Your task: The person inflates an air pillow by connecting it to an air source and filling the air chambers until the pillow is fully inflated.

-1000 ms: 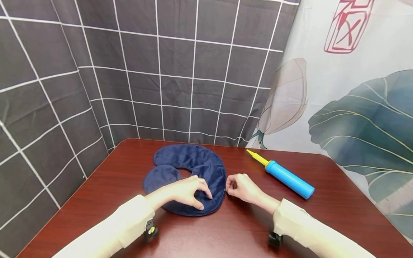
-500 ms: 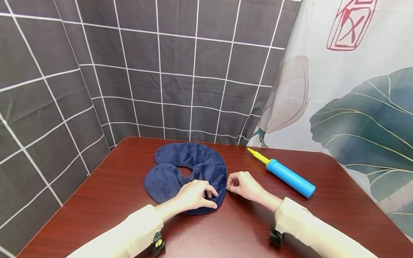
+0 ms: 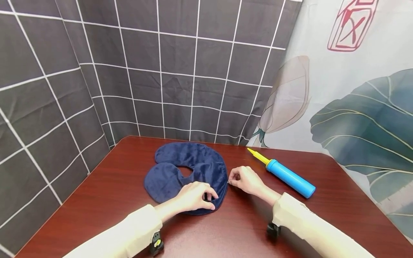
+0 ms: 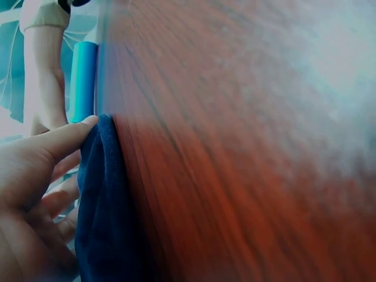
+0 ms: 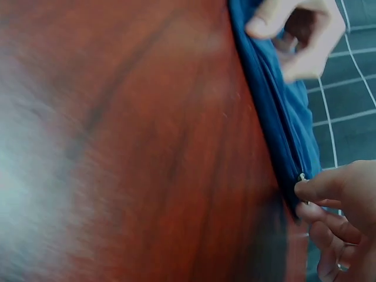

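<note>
A navy-blue U-shaped neck pillow point(image 3: 206, 168) lies flat on the table, its opening facing left. The left hand point(image 3: 195, 196) rests on its near right part, thumb and fingers bent and apart; in the left wrist view the thumb point(image 4: 70, 138) touches the pillow's edge. At the pillow's right edge, the right hand point(image 3: 246, 180) pinches a small metal zipper pull point(image 5: 302, 177) between thumb and forefinger. The zipper seam runs along the edge between the hands in the right wrist view. The pull is mostly hidden by the fingertips.
A blue hand pump point(image 3: 290, 178) with a yellow nozzle point(image 3: 258, 156) lies right of the right hand on the reddish-brown table point(image 3: 129, 172). Dark grid-patterned cloth point(image 3: 174, 86) hangs behind and at the left. A white printed cloth point(image 3: 319, 89) hangs at the right.
The left hand has shifted right and nearer the pillow's edge. Lately the right hand has slid a little away along the edge with the zipper pull. The pump has not moved.
</note>
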